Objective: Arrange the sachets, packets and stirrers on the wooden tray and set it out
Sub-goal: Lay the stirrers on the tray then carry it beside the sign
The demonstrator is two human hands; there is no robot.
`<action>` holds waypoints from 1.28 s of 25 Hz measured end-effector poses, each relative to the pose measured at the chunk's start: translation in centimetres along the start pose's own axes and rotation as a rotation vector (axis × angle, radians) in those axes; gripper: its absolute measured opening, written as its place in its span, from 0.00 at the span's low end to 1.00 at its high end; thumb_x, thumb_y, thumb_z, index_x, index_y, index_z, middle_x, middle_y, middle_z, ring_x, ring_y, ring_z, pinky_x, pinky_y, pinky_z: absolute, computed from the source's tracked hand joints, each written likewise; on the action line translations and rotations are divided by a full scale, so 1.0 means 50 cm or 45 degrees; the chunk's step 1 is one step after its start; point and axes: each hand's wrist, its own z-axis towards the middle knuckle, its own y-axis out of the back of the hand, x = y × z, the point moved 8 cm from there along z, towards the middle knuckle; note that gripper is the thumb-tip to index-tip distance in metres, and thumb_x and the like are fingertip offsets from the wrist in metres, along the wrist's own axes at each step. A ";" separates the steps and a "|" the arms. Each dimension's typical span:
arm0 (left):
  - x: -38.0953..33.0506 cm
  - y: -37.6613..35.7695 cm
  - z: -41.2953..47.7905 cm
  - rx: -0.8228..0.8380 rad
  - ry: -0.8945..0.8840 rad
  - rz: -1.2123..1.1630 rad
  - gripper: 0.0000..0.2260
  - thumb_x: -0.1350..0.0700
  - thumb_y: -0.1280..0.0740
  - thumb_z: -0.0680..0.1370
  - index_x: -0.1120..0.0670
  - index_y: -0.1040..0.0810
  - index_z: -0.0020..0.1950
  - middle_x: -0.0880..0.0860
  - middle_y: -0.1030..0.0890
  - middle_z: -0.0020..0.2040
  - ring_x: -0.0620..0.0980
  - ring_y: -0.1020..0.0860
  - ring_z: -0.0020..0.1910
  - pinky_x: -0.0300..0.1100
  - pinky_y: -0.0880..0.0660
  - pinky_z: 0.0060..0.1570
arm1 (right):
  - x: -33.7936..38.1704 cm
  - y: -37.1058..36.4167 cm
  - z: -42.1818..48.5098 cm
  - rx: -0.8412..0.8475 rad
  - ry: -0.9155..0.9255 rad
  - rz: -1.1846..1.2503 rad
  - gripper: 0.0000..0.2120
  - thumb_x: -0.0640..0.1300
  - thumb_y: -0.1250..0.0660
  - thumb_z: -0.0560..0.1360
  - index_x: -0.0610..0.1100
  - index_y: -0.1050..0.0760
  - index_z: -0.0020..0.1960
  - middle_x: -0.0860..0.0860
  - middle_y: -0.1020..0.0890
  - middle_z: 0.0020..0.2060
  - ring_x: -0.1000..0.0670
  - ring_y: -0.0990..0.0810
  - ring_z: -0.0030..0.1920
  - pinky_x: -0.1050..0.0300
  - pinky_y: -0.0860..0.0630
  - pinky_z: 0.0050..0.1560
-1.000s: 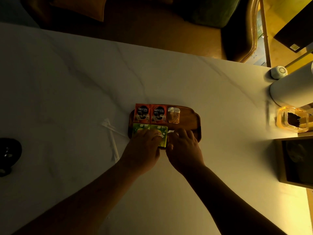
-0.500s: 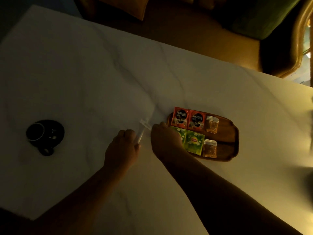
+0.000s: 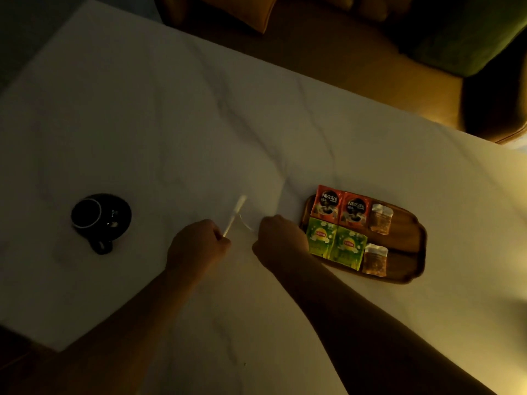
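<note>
A wooden tray (image 3: pixel 406 229) lies on the white marble table at the right. On it sit two red coffee sachets (image 3: pixel 339 205), two green tea packets (image 3: pixel 335 243) and two small clear sugar packets (image 3: pixel 380 218). Left of the tray, my left hand (image 3: pixel 196 246) pinches the near end of a white wrapped stirrer (image 3: pixel 235 213), which slants up and away. My right hand (image 3: pixel 281 240) is closed just left of the tray's edge, its fingers at a second thin white stirrer (image 3: pixel 246 223); whether it grips that one is hard to tell.
A black cup on a black saucer (image 3: pixel 99 218) stands at the left of the table. Beyond the table's far edge are a brown upholstered seat (image 3: pixel 342 52) and a green cushion (image 3: pixel 470 32). The near left table corner is close to my left forearm.
Both hands left the green packets on the tray and moved left to the stirrers. My left hand has closed on one stirrer and raised its far end. The view swung left.
</note>
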 end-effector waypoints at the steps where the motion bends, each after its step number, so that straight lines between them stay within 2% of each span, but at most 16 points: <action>1: 0.003 0.001 -0.002 0.023 0.034 -0.063 0.07 0.48 0.31 0.71 0.49 0.25 0.37 0.48 0.21 0.34 0.52 0.21 0.35 0.41 0.30 0.34 | -0.003 -0.001 -0.002 -0.004 -0.009 0.054 0.06 0.46 0.31 0.73 0.47 0.27 0.42 0.51 0.27 0.34 0.52 0.27 0.32 0.55 0.25 0.31; 3: -0.011 -0.004 -0.009 0.118 0.073 -0.251 0.05 0.50 0.31 0.72 0.48 0.24 0.37 0.47 0.22 0.32 0.48 0.22 0.32 0.39 0.32 0.30 | -0.025 0.008 -0.015 -0.013 -0.066 0.263 0.08 0.48 0.29 0.72 0.47 0.27 0.45 0.54 0.27 0.35 0.54 0.26 0.34 0.58 0.29 0.30; 4: -0.027 -0.010 -0.016 0.169 0.086 -0.423 0.03 0.52 0.30 0.72 0.47 0.23 0.40 0.48 0.20 0.34 0.48 0.20 0.33 0.39 0.28 0.30 | -0.044 0.019 -0.024 -0.029 -0.112 0.418 0.09 0.48 0.28 0.72 0.47 0.26 0.46 0.54 0.25 0.35 0.55 0.25 0.34 0.60 0.30 0.29; 6: -0.075 -0.017 -0.037 0.231 0.097 -0.753 0.06 0.55 0.27 0.72 0.46 0.21 0.46 0.50 0.16 0.37 0.48 0.17 0.34 0.40 0.21 0.33 | -0.102 0.042 -0.047 -0.049 -0.205 0.756 0.08 0.46 0.27 0.70 0.47 0.23 0.47 0.54 0.22 0.36 0.55 0.21 0.33 0.63 0.29 0.26; 7: -0.105 -0.022 -0.047 0.264 0.066 -0.818 0.07 0.55 0.26 0.72 0.47 0.20 0.47 0.50 0.15 0.38 0.48 0.16 0.35 0.40 0.20 0.33 | -0.136 0.053 -0.062 -0.041 -0.245 0.892 0.08 0.44 0.27 0.70 0.46 0.22 0.47 0.52 0.20 0.36 0.54 0.20 0.33 0.62 0.27 0.27; 9: -0.183 -0.044 -0.070 0.358 -0.045 -0.841 0.03 0.54 0.26 0.74 0.50 0.19 0.45 0.51 0.14 0.37 0.47 0.16 0.35 0.39 0.20 0.33 | -0.221 0.069 -0.099 0.004 -0.363 1.138 0.06 0.42 0.27 0.71 0.47 0.21 0.47 0.48 0.17 0.38 0.51 0.18 0.35 0.61 0.25 0.28; 11: -0.266 -0.070 -0.096 0.453 -0.149 -0.822 0.04 0.51 0.28 0.75 0.50 0.18 0.43 0.48 0.14 0.36 0.46 0.16 0.35 0.36 0.21 0.31 | -0.311 0.078 -0.140 0.024 -0.497 1.416 0.06 0.39 0.26 0.72 0.46 0.20 0.48 0.48 0.14 0.38 0.51 0.15 0.36 0.64 0.23 0.29; 14: -0.385 -0.124 -0.129 0.570 -0.253 -0.758 0.07 0.48 0.30 0.77 0.50 0.18 0.43 0.49 0.14 0.35 0.45 0.16 0.34 0.36 0.21 0.30 | -0.451 0.101 -0.195 -0.106 -0.616 1.589 0.04 0.37 0.28 0.73 0.43 0.18 0.47 0.51 0.13 0.36 0.52 0.14 0.36 0.61 0.20 0.31; 16: -0.454 -0.164 -0.146 0.617 -0.316 -0.660 0.09 0.47 0.31 0.77 0.50 0.19 0.43 0.50 0.16 0.33 0.42 0.18 0.29 0.34 0.22 0.29 | -0.539 0.115 -0.222 -0.223 -0.702 1.568 0.02 0.38 0.29 0.74 0.42 0.18 0.46 0.50 0.13 0.35 0.49 0.13 0.36 0.57 0.19 0.33; 19: -0.546 -0.209 -0.157 0.583 -0.422 -0.491 0.12 0.44 0.32 0.77 0.51 0.20 0.41 0.45 0.20 0.27 0.36 0.23 0.24 0.27 0.31 0.22 | -0.623 0.130 -0.233 -0.286 -0.746 1.402 0.03 0.42 0.29 0.75 0.43 0.18 0.44 0.51 0.14 0.32 0.51 0.14 0.34 0.56 0.18 0.34; 20: -0.573 -0.222 -0.157 0.570 -0.450 -0.440 0.12 0.44 0.32 0.77 0.52 0.21 0.40 0.44 0.21 0.28 0.36 0.22 0.25 0.28 0.31 0.22 | -0.637 0.132 -0.228 -0.270 -0.744 1.308 0.04 0.44 0.29 0.75 0.44 0.18 0.44 0.51 0.14 0.31 0.52 0.14 0.33 0.57 0.19 0.33; 23: -0.632 -0.258 -0.154 0.502 -0.518 -0.189 0.13 0.43 0.33 0.77 0.48 0.25 0.37 0.45 0.20 0.35 0.41 0.20 0.32 0.35 0.25 0.33 | -0.659 0.131 -0.201 -0.202 -0.737 1.056 0.05 0.47 0.29 0.75 0.45 0.19 0.43 0.50 0.15 0.33 0.54 0.15 0.31 0.63 0.23 0.29; 25: -0.653 -0.271 -0.146 0.438 -0.551 -0.057 0.13 0.42 0.33 0.77 0.46 0.27 0.36 0.45 0.22 0.35 0.44 0.21 0.36 0.38 0.26 0.37 | -0.659 0.131 -0.176 -0.181 -0.711 0.948 0.05 0.46 0.30 0.75 0.47 0.20 0.42 0.51 0.16 0.33 0.56 0.17 0.29 0.66 0.25 0.25; 28: -0.667 -0.281 -0.135 0.406 -0.549 0.023 0.14 0.39 0.34 0.77 0.46 0.26 0.36 0.46 0.21 0.34 0.44 0.20 0.34 0.38 0.27 0.34 | -0.653 0.131 -0.145 -0.138 -0.677 0.906 0.04 0.46 0.30 0.75 0.46 0.21 0.45 0.50 0.17 0.35 0.54 0.16 0.30 0.61 0.19 0.30; 30: -0.666 -0.283 -0.132 0.361 -0.547 0.130 0.15 0.37 0.35 0.76 0.48 0.25 0.40 0.46 0.19 0.37 0.43 0.20 0.34 0.38 0.28 0.33 | -0.654 0.132 -0.143 -0.134 -0.674 0.802 0.07 0.50 0.29 0.74 0.46 0.21 0.46 0.52 0.18 0.35 0.54 0.17 0.32 0.59 0.20 0.32; 32: -0.668 -0.266 -0.137 0.159 -0.618 0.263 0.17 0.36 0.36 0.76 0.50 0.24 0.48 0.48 0.18 0.43 0.47 0.19 0.39 0.38 0.28 0.35 | -0.657 0.147 -0.159 -0.255 -0.603 0.545 0.07 0.52 0.30 0.74 0.51 0.21 0.48 0.56 0.20 0.35 0.57 0.21 0.34 0.64 0.28 0.29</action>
